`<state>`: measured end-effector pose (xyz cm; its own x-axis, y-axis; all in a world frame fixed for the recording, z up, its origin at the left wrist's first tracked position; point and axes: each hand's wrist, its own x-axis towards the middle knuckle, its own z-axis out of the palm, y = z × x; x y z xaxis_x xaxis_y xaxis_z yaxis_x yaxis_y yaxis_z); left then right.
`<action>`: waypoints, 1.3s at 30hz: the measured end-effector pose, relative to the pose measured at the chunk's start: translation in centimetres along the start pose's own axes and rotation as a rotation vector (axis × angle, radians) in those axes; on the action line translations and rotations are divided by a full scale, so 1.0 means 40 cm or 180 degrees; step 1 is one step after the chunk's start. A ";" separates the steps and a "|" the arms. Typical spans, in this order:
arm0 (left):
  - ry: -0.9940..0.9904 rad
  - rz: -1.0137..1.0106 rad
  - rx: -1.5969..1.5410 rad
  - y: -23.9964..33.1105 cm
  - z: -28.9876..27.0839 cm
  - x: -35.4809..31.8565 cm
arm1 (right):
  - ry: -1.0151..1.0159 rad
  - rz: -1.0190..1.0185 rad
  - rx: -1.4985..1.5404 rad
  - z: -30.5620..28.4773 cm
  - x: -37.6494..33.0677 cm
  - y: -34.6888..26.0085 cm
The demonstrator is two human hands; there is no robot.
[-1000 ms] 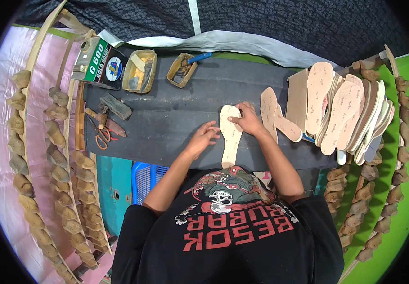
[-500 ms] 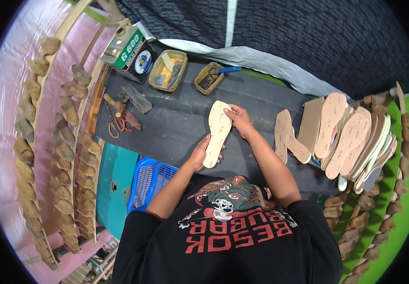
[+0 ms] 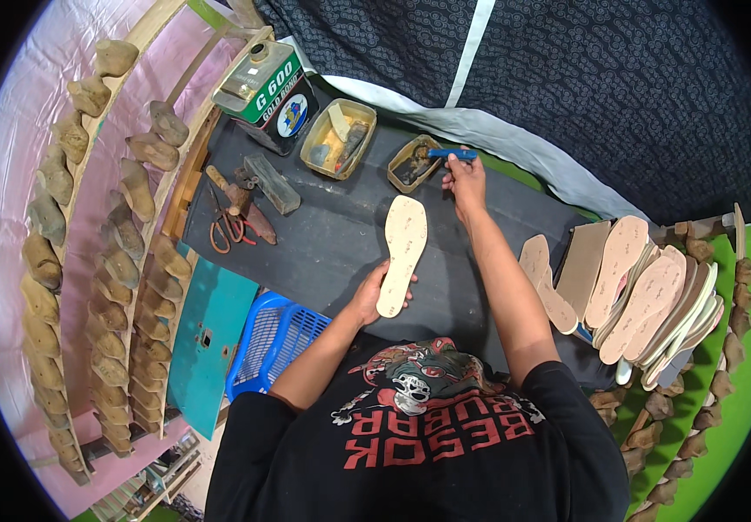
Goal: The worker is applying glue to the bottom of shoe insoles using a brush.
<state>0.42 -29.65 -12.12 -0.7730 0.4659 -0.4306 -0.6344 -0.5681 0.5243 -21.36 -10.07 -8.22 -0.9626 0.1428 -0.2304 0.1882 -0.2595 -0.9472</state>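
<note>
A tan shoe insole [image 3: 402, 252] lies lengthwise on the dark worktop [image 3: 323, 239]. My left hand [image 3: 373, 294] grips its near heel end. My right hand [image 3: 465, 178] is stretched to the far side and holds the blue handle of a brush [image 3: 450, 154] that rests in a small glue-stained tin [image 3: 413, 163].
A larger yellow-stained tray [image 3: 338, 138] and a green glue can [image 3: 267, 84] stand at the back. Scissors [image 3: 226, 228], a hammer [image 3: 234, 200] and a block [image 3: 273, 184] lie at left. Stacked insoles [image 3: 640, 291] fill the right. Wooden shoe lasts [image 3: 114, 226] line racks; a blue basket [image 3: 275, 335] sits below.
My right hand left the insole and reached forward to the brush in the small tin. My left hand slid down to the insole's heel end. The view shifted toward the back.
</note>
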 end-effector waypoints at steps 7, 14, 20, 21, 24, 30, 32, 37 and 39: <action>0.0151 0.0055 -0.0086 0.005 0.006 0.010 | 0.0051 -0.0046 -0.0379 0.014 0.031 -0.003; 0.0721 0.0060 0.0574 -0.009 0.023 -0.003 | -0.0129 -0.0164 -0.0498 0.012 0.050 0.001; 0.0743 0.0056 0.0518 -0.001 0.045 -0.018 | -0.0104 -0.0012 -0.0237 0.017 0.044 -0.005; 0.0691 0.0090 0.0481 -0.001 0.046 -0.021 | -0.0117 -0.0012 -0.0235 0.019 0.040 -0.011; 0.0589 0.0145 0.0374 0.004 0.049 -0.025 | -0.0136 -0.0062 -0.0246 0.025 0.033 -0.035; 0.0232 0.0108 -0.0046 0.013 0.044 -0.033 | -0.0648 -0.1056 -0.1241 0.046 0.023 -0.093; 0.0118 0.0088 -0.0225 0.000 0.028 -0.033 | -0.0975 -0.1692 -0.2365 0.056 0.021 -0.120; -0.0074 0.0080 -0.0474 -0.012 0.013 -0.028 | -0.1055 -0.1810 -0.2820 0.067 0.025 -0.142; -0.0116 0.0056 -0.0542 -0.011 0.009 -0.023 | -0.1010 -0.1713 -0.2721 0.063 0.029 -0.131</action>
<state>1.43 -29.58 -11.70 -0.7855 0.4774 -0.3939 -0.6139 -0.6817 0.3980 -23.97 -10.93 -2.96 -0.9436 -0.2489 0.2181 -0.3222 0.5400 -0.7776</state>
